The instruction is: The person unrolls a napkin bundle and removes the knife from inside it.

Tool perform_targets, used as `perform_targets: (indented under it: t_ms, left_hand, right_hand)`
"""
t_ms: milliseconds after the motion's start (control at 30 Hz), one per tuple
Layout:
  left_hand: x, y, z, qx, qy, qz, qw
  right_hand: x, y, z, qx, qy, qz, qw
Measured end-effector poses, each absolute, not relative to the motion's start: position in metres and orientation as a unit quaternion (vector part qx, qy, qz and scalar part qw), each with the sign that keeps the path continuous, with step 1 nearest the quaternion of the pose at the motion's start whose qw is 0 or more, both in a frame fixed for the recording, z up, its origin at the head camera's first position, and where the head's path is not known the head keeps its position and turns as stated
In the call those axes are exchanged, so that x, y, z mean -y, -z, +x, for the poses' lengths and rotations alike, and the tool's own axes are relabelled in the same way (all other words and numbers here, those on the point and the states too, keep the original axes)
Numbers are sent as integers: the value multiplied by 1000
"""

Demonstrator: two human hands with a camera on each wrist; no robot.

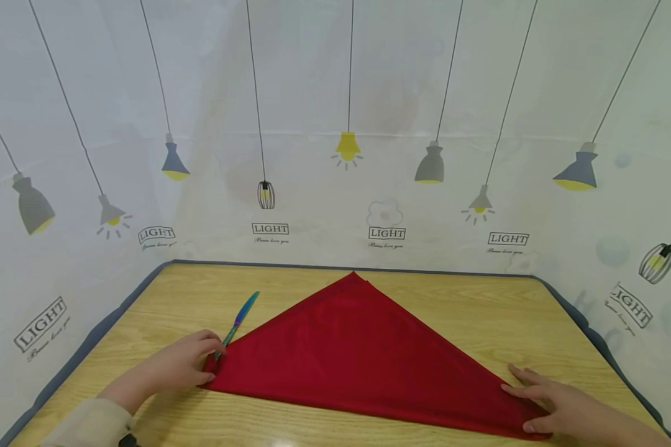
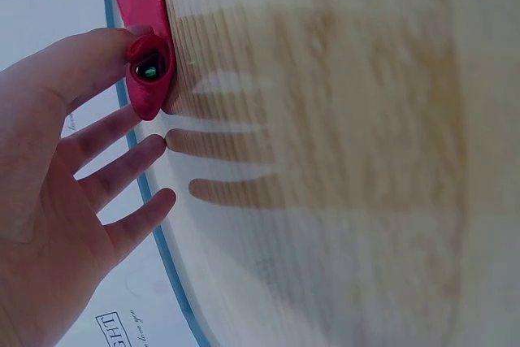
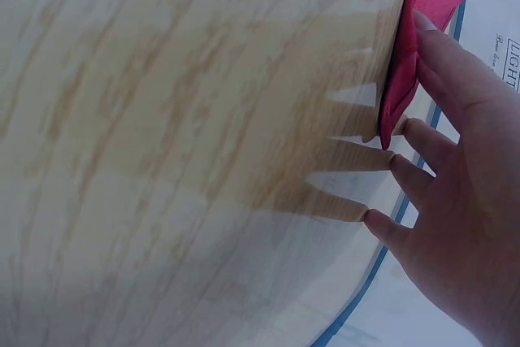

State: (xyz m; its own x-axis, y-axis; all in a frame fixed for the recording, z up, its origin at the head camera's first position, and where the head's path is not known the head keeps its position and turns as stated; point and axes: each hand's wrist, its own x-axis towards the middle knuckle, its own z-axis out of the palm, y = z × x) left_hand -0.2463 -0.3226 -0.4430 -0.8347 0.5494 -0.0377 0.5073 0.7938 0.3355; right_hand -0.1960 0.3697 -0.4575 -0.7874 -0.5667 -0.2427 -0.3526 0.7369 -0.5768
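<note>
A red cloth [image 1: 341, 354] lies folded in a triangle, its long edge towards me. At its left corner my left hand [image 1: 187, 360] pinches the cloth, which curls over the lower end of a shiny blue-green table knife [image 1: 247, 308]. The left wrist view shows the rolled red cloth [image 2: 151, 91] with a dark, glinting end inside, under the thumb; the other fingers [image 2: 134, 168] are spread. At the right corner, my right hand [image 1: 556, 400] rests on the cloth with loose, spread fingers. Its thumb touches the cloth [image 3: 414, 46] in the right wrist view.
A pale wooden table [image 1: 291, 282] with a dark blue edge [image 1: 453, 272] lies under everything. White sheeting [image 1: 313, 74] printed with lamps rises around its back and sides. The knife's blade points away past the cloth's left slope.
</note>
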Motion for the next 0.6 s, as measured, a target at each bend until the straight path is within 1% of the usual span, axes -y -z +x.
perform_targets:
  t_ms: [200,600]
  left_hand:
    - [324,442,-244,-944,-151,290,54]
    - [324,436,-238,-946,-136,287,67]
  right_hand:
    - [-370,458,-196,-912,251,-253,203]
    - [-369,458,-196,-916,243,-248,201]
